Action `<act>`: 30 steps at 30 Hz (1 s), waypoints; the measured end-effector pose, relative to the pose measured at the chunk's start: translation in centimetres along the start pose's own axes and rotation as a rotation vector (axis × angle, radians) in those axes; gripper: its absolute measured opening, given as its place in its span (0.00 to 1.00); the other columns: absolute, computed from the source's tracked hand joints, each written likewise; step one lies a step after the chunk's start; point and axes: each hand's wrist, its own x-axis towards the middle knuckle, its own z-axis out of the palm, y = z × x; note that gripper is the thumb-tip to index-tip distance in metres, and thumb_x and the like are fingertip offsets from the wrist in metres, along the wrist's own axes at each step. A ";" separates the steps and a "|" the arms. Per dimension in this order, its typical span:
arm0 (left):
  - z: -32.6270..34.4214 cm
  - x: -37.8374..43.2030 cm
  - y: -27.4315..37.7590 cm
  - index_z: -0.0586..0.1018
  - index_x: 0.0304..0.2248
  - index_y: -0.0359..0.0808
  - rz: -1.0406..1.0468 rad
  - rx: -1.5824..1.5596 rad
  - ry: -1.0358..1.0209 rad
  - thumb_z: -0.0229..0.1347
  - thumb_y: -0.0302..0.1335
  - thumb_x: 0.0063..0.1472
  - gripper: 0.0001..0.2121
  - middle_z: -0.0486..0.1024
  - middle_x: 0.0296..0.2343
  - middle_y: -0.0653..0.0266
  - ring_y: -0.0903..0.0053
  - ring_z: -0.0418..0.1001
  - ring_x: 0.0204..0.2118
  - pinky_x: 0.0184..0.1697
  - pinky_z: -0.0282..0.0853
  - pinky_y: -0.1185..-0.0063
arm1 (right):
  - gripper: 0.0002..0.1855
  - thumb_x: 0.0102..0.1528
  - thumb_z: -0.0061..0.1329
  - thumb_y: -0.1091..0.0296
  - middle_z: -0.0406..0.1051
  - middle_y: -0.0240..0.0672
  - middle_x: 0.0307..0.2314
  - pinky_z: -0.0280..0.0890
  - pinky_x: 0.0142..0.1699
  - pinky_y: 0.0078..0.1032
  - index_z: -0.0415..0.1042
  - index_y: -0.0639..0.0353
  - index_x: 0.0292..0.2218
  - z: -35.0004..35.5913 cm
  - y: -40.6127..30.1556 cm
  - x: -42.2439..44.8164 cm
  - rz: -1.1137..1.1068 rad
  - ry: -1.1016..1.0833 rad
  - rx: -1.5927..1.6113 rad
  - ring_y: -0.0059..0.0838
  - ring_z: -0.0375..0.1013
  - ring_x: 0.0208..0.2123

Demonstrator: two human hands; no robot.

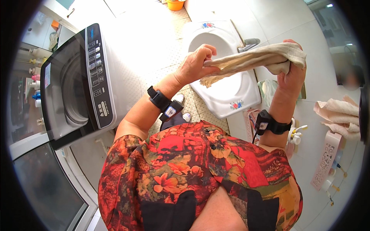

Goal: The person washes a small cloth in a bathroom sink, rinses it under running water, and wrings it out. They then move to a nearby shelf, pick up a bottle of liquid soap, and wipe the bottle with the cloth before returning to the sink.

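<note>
A beige cloth (257, 57) is stretched between my two hands, above a white ceramic washbasin (248, 99) with painted flowers on its rim. My left hand (199, 62) pinches the cloth's near-left end, where a yellowish, frayed-looking edge hangs down. On the other side, my right hand (293, 72) grips the bunched end, which drapes over the fingers and partly hides them. The cloth runs nearly level and passes in front of the grey metal faucet (248, 45). Black straps with small devices are fastened around both my forearms.
A top-loading washing machine (101, 86) stands to the left. Low on the right wall are a light towel (336, 114), a pink openwork rack (326, 158) and a toothbrush holder (294, 135). A plastic bag (268, 91) hangs beside the basin. An orange pot (175, 4) sits on the far floor.
</note>
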 end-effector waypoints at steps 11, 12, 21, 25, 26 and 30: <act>-0.2 -0.2 0.6 0.72 0.31 0.37 0.269 0.378 -0.216 0.52 0.21 0.49 0.08 0.68 0.42 0.56 0.64 0.73 0.32 0.33 0.70 0.73 | 0.13 0.54 0.41 0.69 0.69 0.36 0.32 0.65 0.41 0.18 0.68 0.69 0.39 -0.5 -1.1 -0.8 -0.044 -0.007 -0.101 0.23 0.70 0.34; 0.1 -0.3 0.1 0.73 0.33 0.36 0.261 0.421 -0.237 0.53 0.23 0.48 0.09 0.66 0.44 0.57 0.61 0.71 0.37 0.40 0.69 0.71 | 0.13 0.54 0.41 0.70 0.70 0.36 0.32 0.65 0.40 0.19 0.68 0.68 0.39 0.0 -1.0 -1.0 -0.045 -0.023 -0.084 0.23 0.70 0.33; 4.4 -2.3 -1.7 0.76 0.37 0.31 -0.722 -0.806 -0.444 0.55 0.37 0.57 0.16 0.75 0.32 0.66 0.81 0.70 0.38 0.44 0.66 0.80 | 0.16 0.55 0.42 0.73 0.67 0.33 0.40 0.66 0.36 0.13 0.66 0.59 0.46 1.2 3.7 1.1 0.164 -0.310 -0.053 0.16 0.69 0.33; 3.2 -2.8 -0.6 0.73 0.42 0.31 -0.824 -1.177 -0.098 0.47 0.32 0.63 0.14 0.75 0.36 0.64 0.81 0.72 0.39 0.43 0.68 0.80 | 0.23 0.54 0.50 0.62 0.69 0.35 0.36 0.67 0.40 0.19 0.63 0.57 0.49 -1.4 8.4 -1.9 -0.128 -0.181 -0.981 0.23 0.70 0.35; 2.6 -2.9 -0.7 0.72 0.43 0.31 -0.829 -1.203 -0.062 0.47 0.32 0.63 0.14 0.74 0.37 0.63 0.79 0.72 0.39 0.43 0.68 0.79 | 0.21 0.53 0.50 0.59 0.69 0.38 0.35 0.66 0.36 0.19 0.64 0.59 0.46 -2.0 9.7 -3.3 0.074 -0.183 -0.904 0.25 0.70 0.34; 0.5 -4.8 -2.3 0.71 0.44 0.30 -0.882 -1.334 -0.029 0.47 0.31 0.62 0.14 0.74 0.38 0.60 0.76 0.72 0.41 0.44 0.68 0.78 | 0.29 0.58 0.34 0.42 0.72 0.35 0.34 0.64 0.42 0.24 0.67 0.57 0.46 -2.8 14.6 -10.3 0.880 -0.452 -0.328 0.24 0.69 0.37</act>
